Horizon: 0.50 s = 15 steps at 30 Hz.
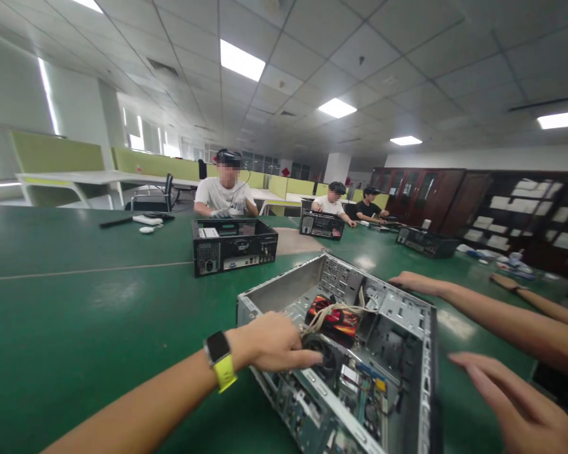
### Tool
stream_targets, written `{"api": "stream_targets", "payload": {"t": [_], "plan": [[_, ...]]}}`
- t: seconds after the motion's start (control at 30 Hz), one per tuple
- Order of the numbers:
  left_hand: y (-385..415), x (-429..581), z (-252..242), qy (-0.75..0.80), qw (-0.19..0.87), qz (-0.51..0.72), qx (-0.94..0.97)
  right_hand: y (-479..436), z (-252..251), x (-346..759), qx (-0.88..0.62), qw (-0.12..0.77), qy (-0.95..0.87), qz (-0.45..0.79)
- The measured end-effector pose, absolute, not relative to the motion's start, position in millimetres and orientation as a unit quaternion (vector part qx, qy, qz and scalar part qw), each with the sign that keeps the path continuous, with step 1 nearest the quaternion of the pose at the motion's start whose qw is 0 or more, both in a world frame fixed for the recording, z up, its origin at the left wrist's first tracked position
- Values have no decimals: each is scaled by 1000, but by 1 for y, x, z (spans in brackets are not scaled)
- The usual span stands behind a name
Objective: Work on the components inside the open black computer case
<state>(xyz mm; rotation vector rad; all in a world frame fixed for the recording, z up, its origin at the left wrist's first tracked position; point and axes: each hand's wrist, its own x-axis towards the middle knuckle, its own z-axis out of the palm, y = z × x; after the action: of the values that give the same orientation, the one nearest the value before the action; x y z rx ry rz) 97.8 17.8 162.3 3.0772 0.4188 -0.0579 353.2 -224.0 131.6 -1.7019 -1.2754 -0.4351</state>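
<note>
Your left hand (272, 343), a watch with a yellow strap (221, 361) on its wrist, is reaching into the open metal case (345, 353) lying on the green, matte tabletop (85, 302); its fingers are loosely curled, grasping nothing, fingertips resting on the round black fan (322, 357). Your right hand (515, 403) is hovering open just beside the case's right wall. Another person's hand (414, 282) is touching the case's far rim.
</note>
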Motion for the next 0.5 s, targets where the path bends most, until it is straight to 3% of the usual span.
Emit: {"api": "stream_targets", "payload": {"t": [0.13, 0.37, 0.5], "plan": [[4, 23, 159, 145, 8, 17, 989, -167, 123, 381, -667, 387, -635, -53], [3, 1, 164, 250, 4, -24, 968, -168, 99, 336, -644, 426, -629, -94], [-9, 38, 177, 307, -18, -79, 948, -150, 119, 344, -706, 316, -634, -22]]}}
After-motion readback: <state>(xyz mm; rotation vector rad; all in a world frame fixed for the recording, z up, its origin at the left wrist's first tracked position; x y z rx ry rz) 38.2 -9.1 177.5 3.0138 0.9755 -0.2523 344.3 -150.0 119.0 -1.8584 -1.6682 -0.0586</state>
